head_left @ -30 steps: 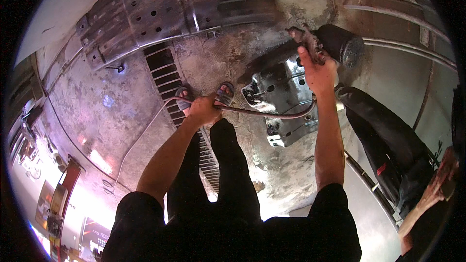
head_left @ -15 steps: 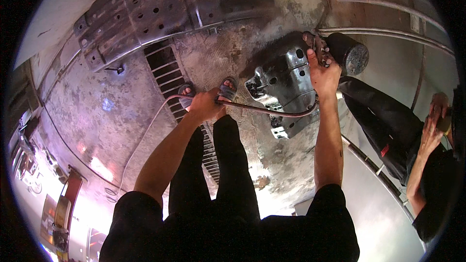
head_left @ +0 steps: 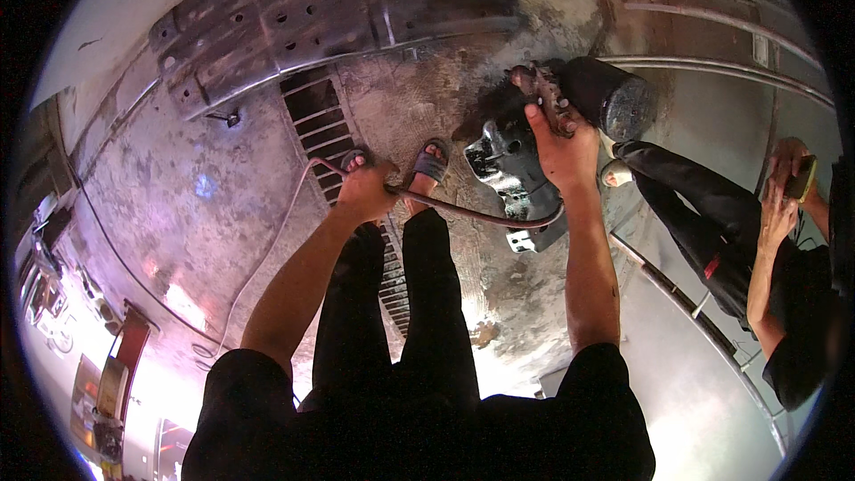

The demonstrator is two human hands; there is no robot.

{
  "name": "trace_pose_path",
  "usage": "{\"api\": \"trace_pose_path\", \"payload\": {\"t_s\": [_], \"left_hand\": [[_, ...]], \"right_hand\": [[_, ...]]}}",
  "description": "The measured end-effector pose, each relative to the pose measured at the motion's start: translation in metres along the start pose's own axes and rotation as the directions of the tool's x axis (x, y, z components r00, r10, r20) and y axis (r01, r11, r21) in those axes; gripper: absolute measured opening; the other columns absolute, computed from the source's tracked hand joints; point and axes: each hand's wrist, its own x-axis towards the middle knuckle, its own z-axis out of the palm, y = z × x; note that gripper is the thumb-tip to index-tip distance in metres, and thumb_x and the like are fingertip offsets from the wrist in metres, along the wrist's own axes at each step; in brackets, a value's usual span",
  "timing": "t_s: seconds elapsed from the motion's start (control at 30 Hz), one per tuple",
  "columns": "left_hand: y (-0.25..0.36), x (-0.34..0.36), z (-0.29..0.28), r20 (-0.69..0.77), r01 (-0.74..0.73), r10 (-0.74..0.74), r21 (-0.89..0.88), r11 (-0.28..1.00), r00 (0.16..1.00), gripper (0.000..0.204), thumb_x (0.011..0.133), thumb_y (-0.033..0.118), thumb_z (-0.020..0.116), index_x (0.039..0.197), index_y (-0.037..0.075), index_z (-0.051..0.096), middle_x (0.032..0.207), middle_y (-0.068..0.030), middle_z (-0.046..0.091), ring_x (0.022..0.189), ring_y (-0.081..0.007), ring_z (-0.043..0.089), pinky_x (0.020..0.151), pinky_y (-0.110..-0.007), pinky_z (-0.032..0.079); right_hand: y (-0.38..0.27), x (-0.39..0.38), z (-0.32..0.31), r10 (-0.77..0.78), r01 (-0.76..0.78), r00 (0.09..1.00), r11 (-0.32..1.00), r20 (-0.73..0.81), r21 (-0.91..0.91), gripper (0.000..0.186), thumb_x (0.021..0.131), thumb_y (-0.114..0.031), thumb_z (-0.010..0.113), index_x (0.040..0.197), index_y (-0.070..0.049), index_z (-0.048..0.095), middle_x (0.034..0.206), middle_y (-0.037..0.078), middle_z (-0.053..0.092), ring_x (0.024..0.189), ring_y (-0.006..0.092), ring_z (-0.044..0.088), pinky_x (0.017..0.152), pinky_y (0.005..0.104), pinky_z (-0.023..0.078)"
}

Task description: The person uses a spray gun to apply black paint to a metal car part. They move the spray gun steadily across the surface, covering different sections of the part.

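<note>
My right hand (head_left: 565, 147) is closed round a grimy spray gun (head_left: 545, 93) with a black cylindrical cup (head_left: 614, 98) on its right. A hose (head_left: 481, 214) curves from below the gun across to my left hand (head_left: 363, 189), which grips it in front of my legs. Beneath the gun and right hand lies a glossy black pressed-metal plate (head_left: 512, 187) with holes and cut-out edges, partly hidden by them. My sandalled feet (head_left: 427, 160) stand on the stained floor, the left at a drain grate.
A long dark perforated metal panel (head_left: 321, 9) lies along the top. The slotted drain grate (head_left: 316, 116) runs between it and me. A co-worker (head_left: 766, 276) at the right holds a small yellowish-backed object (head_left: 800, 178). Metal rails (head_left: 668, 281) border the right. A thin cord (head_left: 254, 276) snakes across the floor.
The spray gun and my right hand have shifted left. My left hand has moved slightly left and up with the hose. The co-worker's hands have risen with the small object.
</note>
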Motion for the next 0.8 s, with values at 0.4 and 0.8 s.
{"api": "trace_pose_path", "payload": {"t_s": [0.4, 0.8], "left_hand": [[-0.034, -0.02, -0.013, -0.118, -0.042, 0.036, -0.044, 0.998, 0.992, 0.044, 0.078, 0.029, 0.072, 0.115, 0.008, 0.064, 0.085, -0.0248, 0.068, 0.084, -0.0443, 0.067, 0.073, -0.052, 0.055], [-0.028, -0.016, -0.034, -0.133, -0.015, -0.002, -0.129, 0.992, 0.991, 0.047, 0.074, 0.028, 0.077, 0.113, 0.005, 0.063, 0.091, -0.0244, 0.068, 0.09, -0.0436, 0.066, 0.078, -0.05, 0.054]], "right_hand": [[-0.061, 0.008, 0.022, -0.12, 0.109, 0.981, 0.991, 0.15, 0.077, 0.038, 0.089, -0.039, 0.073, 0.106, -0.005, 0.072, 0.095, 0.019, 0.073, 0.09, 0.0376, 0.07, 0.077, 0.0431, 0.054], [-0.039, 0.036, 0.023, -0.065, 0.064, 0.997, 0.998, 0.031, 0.027, 0.043, 0.088, -0.039, 0.075, 0.105, 0.0, 0.072, 0.089, 0.021, 0.072, 0.088, 0.0387, 0.071, 0.075, 0.042, 0.054]]}}
